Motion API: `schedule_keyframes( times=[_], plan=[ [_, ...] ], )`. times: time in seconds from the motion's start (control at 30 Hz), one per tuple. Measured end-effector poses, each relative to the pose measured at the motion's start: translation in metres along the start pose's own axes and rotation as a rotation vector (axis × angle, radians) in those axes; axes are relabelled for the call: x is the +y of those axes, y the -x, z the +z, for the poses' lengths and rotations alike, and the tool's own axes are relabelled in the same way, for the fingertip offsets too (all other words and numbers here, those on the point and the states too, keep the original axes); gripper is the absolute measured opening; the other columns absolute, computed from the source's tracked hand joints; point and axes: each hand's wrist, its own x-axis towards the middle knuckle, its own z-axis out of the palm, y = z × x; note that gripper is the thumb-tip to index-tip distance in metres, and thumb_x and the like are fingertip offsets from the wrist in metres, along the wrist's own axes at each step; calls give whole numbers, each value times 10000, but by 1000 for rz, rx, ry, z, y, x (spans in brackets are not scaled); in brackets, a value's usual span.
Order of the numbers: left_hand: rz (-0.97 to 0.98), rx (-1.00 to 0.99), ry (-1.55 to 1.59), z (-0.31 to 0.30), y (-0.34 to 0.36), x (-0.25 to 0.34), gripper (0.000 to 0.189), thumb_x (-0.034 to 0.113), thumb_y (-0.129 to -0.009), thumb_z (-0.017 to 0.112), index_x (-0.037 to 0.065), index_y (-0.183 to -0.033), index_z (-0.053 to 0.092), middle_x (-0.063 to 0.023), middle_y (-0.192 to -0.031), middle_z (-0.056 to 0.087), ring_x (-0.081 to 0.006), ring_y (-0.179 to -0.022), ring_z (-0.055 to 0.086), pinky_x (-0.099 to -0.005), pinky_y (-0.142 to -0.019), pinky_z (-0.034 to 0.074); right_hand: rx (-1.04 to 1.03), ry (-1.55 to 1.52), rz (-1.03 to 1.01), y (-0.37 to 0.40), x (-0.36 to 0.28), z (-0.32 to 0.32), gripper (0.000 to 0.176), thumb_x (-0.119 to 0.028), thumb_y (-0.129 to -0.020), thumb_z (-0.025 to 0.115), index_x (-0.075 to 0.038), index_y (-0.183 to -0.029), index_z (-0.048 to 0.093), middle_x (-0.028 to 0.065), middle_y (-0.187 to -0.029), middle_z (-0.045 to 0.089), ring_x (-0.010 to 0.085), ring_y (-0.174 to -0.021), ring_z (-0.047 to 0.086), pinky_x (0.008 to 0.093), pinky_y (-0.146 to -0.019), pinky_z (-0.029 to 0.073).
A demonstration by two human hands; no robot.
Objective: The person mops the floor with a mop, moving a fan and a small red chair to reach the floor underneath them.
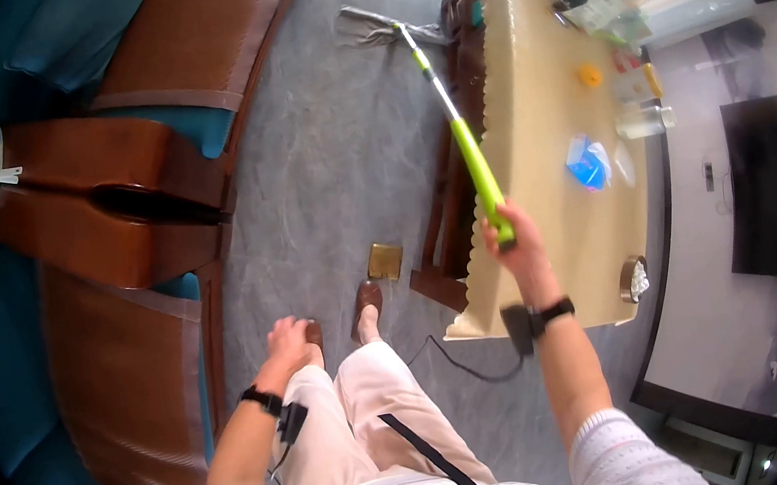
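Observation:
My right hand (518,245) is wrapped round the lower grip of a flat mop (469,155) with a lime green and silver handle. Its grey mop head (370,29) rests on the grey floor, close to the dark wooden table legs. The handle runs alongside the table's scalloped cloth edge. Hanging over my lap and shoe, my left hand (290,344) holds nothing, its fingers loosely apart. Both wrists carry black straps with small black devices, and a cable trails from the right one.
A table with a cream cloth (548,261) stands on my right, bearing a blue packet (586,163), an orange item (589,75) and several containers. A brown wooden sofa (121,376) lines the left. A gold floor plate (385,262) lies near my feet.

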Motion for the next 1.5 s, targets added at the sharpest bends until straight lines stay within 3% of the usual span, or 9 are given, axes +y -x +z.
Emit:
schedule_keyframes(
  times=[0.2,0.43,0.8,1.03,1.1,1.23,1.33,1.4,1.5],
  plan=[
    [-145,60,145,37,48,-51,396,146,-684,624,87,-1074,598,-149,-1139,554,-332,-1098,487,-415,-935,410,41,-71,108,-152,-48,25,225,-259,-889,516,-72,-981,431,96,-761,549,173,-559,542,251,-435,435],
    [-249,-49,239,57,52,-51,374,142,-695,622,92,-1066,610,-138,-1129,565,-328,-1069,504,-409,-935,407,-14,88,238,-150,17,9,310,-411,-881,519,-121,-948,433,60,-746,539,176,-588,544,274,-416,377],
    [132,40,47,-24,4,7,352,130,-702,614,85,-1051,608,-147,-1046,581,-333,-1024,524,-409,-884,438,173,88,445,126,162,-90,312,-457,-872,528,-177,-999,477,62,-694,586,180,-460,568,290,-342,399],
    [439,-133,-165,10,-19,90,361,87,-713,576,105,-1073,590,-136,-1030,558,-320,-1079,500,-430,-850,449,162,29,713,323,226,-92,407,-459,-905,470,-154,-1175,472,55,-731,580,163,-522,591,250,-351,373],
    [632,33,-153,44,-3,126,346,76,-723,571,96,-1069,579,-150,-1082,526,-314,-1142,442,-451,-869,417,142,33,815,373,208,-86,481,-449,-879,526,-93,-1194,448,83,-740,560,183,-576,572,297,-480,459],
    [761,-31,-250,97,18,154,363,105,-716,606,134,-1076,570,-128,-1197,459,-308,-1316,279,-499,-979,336,71,-35,877,451,233,-111,486,-448,-884,526,-72,-1185,459,75,-750,564,173,-612,576,269,-502,451],
    [814,-219,-481,146,42,143,281,145,-702,640,148,-983,616,-93,-1093,508,-283,-1238,363,-492,-911,376,31,-2,838,491,270,-140,446,-409,-899,527,-42,-1150,495,64,-772,569,141,-657,572,256,-534,447],
    [663,-369,-543,186,76,153,186,199,-692,668,172,-876,660,-49,-998,540,-248,-1113,435,-458,-835,400,10,229,876,524,289,-196,408,-364,-905,540,-25,-1131,528,43,-818,579,109,-703,566,240,-589,452],
    [660,-334,-746,246,132,173,135,234,-690,677,191,-818,679,-21,-942,552,-220,-1021,464,-441,-758,416,-62,284,831,576,307,-285,385,-347,-900,557,-32,-1120,557,10,-854,583,87,-726,547,226,-632,449]
  ],
)
